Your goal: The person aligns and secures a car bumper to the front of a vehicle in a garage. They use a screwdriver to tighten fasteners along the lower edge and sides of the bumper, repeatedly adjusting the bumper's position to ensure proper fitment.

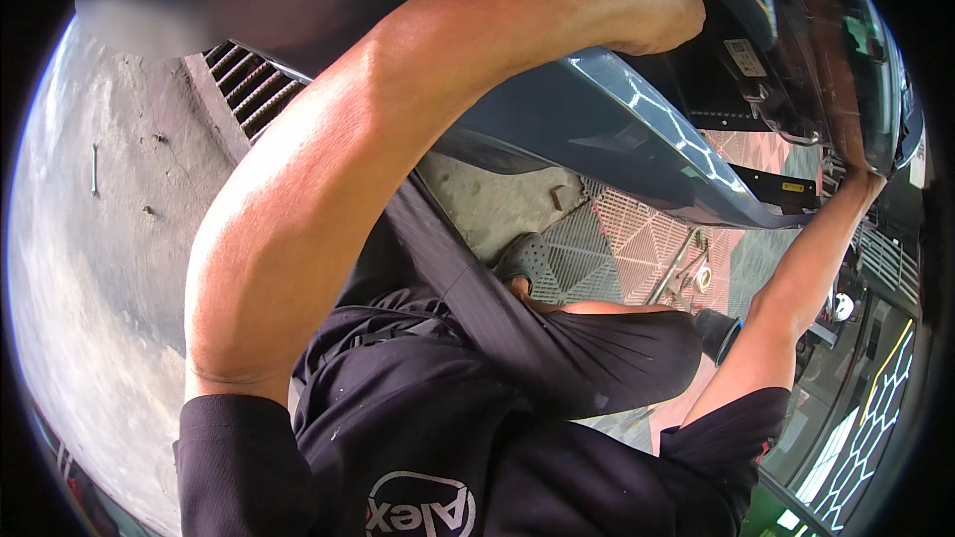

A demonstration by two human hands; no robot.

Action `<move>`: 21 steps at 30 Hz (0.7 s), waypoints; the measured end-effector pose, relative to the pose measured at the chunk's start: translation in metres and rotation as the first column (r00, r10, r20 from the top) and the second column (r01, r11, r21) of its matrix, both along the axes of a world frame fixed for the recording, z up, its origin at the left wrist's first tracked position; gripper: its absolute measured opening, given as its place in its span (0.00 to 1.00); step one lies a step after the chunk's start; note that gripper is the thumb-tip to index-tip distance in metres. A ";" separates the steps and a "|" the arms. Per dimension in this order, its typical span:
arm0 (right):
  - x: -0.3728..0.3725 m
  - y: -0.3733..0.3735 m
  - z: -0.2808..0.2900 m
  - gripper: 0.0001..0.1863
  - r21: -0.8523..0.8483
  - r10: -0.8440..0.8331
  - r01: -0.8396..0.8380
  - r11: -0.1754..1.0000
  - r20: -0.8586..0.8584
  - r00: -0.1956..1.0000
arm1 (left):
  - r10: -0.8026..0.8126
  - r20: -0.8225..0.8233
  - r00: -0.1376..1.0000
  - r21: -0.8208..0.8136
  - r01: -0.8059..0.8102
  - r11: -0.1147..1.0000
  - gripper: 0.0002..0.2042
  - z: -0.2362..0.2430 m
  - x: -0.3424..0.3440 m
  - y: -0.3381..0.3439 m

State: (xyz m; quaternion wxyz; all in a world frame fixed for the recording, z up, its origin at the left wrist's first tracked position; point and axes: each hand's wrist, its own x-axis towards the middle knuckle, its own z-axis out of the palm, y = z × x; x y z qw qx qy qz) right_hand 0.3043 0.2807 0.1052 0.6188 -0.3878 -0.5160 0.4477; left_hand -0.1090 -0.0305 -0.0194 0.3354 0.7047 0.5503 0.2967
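Observation:
My left forearm (pixel 368 109) arches up from the lower left across a dark blue car. Its far end, near my left hand (pixel 678 12), reaches in beside the dark inner edge of the bodywork, and the fingers are hidden. On the right, my other arm stretches up to the glossy dark car door (pixel 826 30). My right hand (pixel 863 182) is at the door's lower right end; its fingers are too small and covered to make out. Between my arms lies a blue painted body panel (pixel 617 119). A pale label (pixel 744 58) is stuck on the dark door-side surface.
A wrench (pixel 95 169) lies on the concrete floor (pixel 109 268) at left, near a slotted metal drain grate (pixel 249 89). Red and grey floor tiles (pixel 637 239) spread beneath the car, with metal tools (pixel 686 268) on them. My bent leg (pixel 597 353) is close below the panel.

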 end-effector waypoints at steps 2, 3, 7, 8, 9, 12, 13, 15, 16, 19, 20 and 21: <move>-0.008 0.006 0.003 0.26 0.009 0.021 -0.021 1.000 -0.004 1.000 | 0.011 -0.008 1.000 -0.001 -0.011 1.000 0.26 0.004 -0.002 -0.002; -0.008 0.007 0.002 0.26 0.005 0.024 -0.024 1.000 -0.005 1.000 | 0.012 -0.008 1.000 -0.007 -0.012 1.000 0.27 0.003 -0.002 -0.003; -0.002 0.005 0.002 0.26 -0.002 0.010 -0.010 1.000 0.005 1.000 | -0.006 0.009 1.000 -0.019 0.006 1.000 0.28 -0.001 0.001 0.001; 0.000 0.006 0.000 0.26 -0.003 0.008 -0.008 1.000 0.004 1.000 | -0.007 0.013 1.000 -0.024 0.008 1.000 0.29 -0.002 0.001 0.003; 0.000 0.007 0.000 0.26 0.000 0.006 -0.006 1.000 0.002 1.000 | -0.012 0.012 1.000 -0.027 0.012 1.000 0.29 -0.002 0.002 0.005; 0.001 0.009 0.000 0.26 0.004 0.006 -0.006 1.000 -0.017 1.000 | -0.022 0.014 1.000 -0.035 0.023 0.999 0.31 -0.001 0.004 0.010; 0.002 0.009 0.001 0.26 0.005 0.009 -0.009 1.000 -0.022 1.000 | -0.023 0.012 1.000 -0.037 0.023 0.999 0.31 0.000 0.004 0.013; 0.002 0.013 0.000 0.26 0.006 0.013 -0.012 1.000 -0.031 0.999 | -0.022 0.015 1.000 -0.059 0.023 0.998 0.32 -0.001 0.008 0.018; 0.006 0.012 0.000 0.26 0.009 0.009 -0.009 1.000 -0.044 0.999 | -0.029 0.014 0.999 -0.069 0.030 0.997 0.32 -0.002 0.010 0.022; 0.007 0.011 -0.001 0.26 0.020 0.019 -0.017 1.000 -0.086 0.996 | -0.052 0.045 0.998 -0.152 0.058 0.987 0.37 -0.007 0.019 0.034; 0.011 0.011 -0.005 0.26 0.020 0.017 -0.015 1.000 -0.106 0.994 | -0.056 -0.059 0.997 -0.191 0.044 0.981 0.37 0.005 0.021 0.030; 0.008 0.012 -0.004 0.26 0.024 0.023 -0.021 1.000 -0.115 0.993 | -0.030 -0.042 0.999 -0.159 0.023 0.987 0.38 -0.005 0.022 0.037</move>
